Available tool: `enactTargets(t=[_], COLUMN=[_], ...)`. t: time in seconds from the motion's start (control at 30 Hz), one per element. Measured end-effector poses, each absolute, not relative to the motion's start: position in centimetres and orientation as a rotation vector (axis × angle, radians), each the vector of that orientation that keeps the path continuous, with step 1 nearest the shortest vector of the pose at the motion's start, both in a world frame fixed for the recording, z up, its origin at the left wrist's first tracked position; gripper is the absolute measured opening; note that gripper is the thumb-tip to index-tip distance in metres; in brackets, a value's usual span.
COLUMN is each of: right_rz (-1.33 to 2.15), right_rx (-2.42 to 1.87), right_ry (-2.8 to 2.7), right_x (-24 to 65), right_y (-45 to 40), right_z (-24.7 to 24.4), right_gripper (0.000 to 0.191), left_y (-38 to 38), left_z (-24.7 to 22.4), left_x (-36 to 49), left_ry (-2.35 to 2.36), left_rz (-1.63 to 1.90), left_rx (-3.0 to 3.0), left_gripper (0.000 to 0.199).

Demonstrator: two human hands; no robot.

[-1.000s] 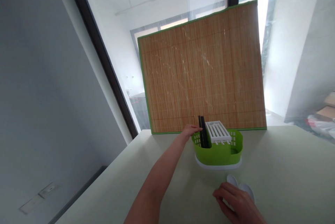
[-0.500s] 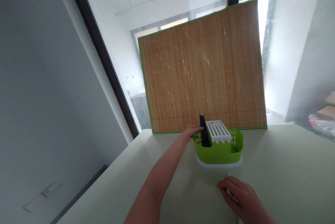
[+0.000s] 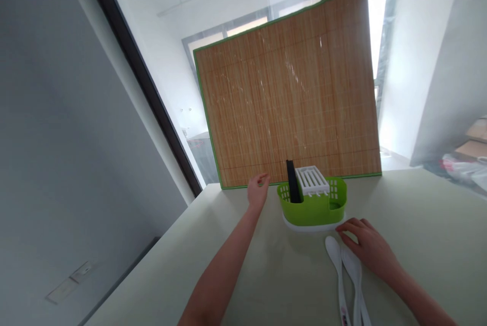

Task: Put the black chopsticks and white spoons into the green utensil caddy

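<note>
A green basket [image 3: 315, 214] on a white base stands on the pale table. Black sticks [image 3: 292, 182] lean upright in its left part, and a white slatted rack [image 3: 312, 181] with small hooks sits over its middle. My left hand [image 3: 258, 188] is left of the basket, apart from it, fingers curved with a gap and nothing between them. By the basket's front right edge is my right hand [image 3: 361, 237], thumb and fingers apart and holding nothing. White spoons [image 3: 353, 267] lie below it on the table, their handles toward me.
Behind the basket a bamboo mat [image 3: 285, 97] with green edging stands upright against the glass. A dark window frame [image 3: 144, 82] slants at the left. Boxes and plastic [image 3: 472, 148] lie beyond the table at the far right.
My left hand has come away from the basket and black sticks, moving left. My right hand has moved up and right, uncovering the white spoons. The view has shifted slightly.
</note>
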State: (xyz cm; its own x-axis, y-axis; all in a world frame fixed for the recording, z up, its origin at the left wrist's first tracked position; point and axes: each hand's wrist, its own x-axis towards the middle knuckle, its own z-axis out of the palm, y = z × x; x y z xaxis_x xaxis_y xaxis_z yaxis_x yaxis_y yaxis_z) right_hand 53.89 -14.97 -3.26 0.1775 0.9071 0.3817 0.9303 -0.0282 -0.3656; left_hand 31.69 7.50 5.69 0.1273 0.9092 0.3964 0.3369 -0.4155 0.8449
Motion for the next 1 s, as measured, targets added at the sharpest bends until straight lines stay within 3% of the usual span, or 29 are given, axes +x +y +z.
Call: enactTargets(t=[0.13, 0.37, 0.57, 0.77, 1.0], right_rz=[-0.084, -0.172, -0.215, -0.281, -0.268], right_rx=[-2.071, -2.098, -1.957, -1.538, -1.383], right_ry=[-1.7, -1.661, -1.665, -1.64, -1.629], right_x=[53.3, 51.6, 51.1, 49.8, 49.0], right_y=[-14.6, -14.1, -13.6, -14.4, -14.6], right_z=[-4.1, -4.9, -3.9, -2.1, -1.6], right_gripper=[0.026, 0.022, 0.023, 0.024, 0.02], left_y=[2.9, -2.8, -4.7, -7.1, -8.0], left_z=[2.9, -0.8, 0.1, 2.2, 2.3], left_x=[29.5, 30.3, 31.8, 32.3, 32.9], left_ry=[1.078, 0.905, 0.798, 0.642, 0.723], left_rz=[1.502, 1.354, 1.217, 1.05, 1.012], left_rx=[1.87, 1.89, 2.052, 2.43, 2.668], left_gripper=[0.026, 0.021, 0.02, 0.024, 0.019])
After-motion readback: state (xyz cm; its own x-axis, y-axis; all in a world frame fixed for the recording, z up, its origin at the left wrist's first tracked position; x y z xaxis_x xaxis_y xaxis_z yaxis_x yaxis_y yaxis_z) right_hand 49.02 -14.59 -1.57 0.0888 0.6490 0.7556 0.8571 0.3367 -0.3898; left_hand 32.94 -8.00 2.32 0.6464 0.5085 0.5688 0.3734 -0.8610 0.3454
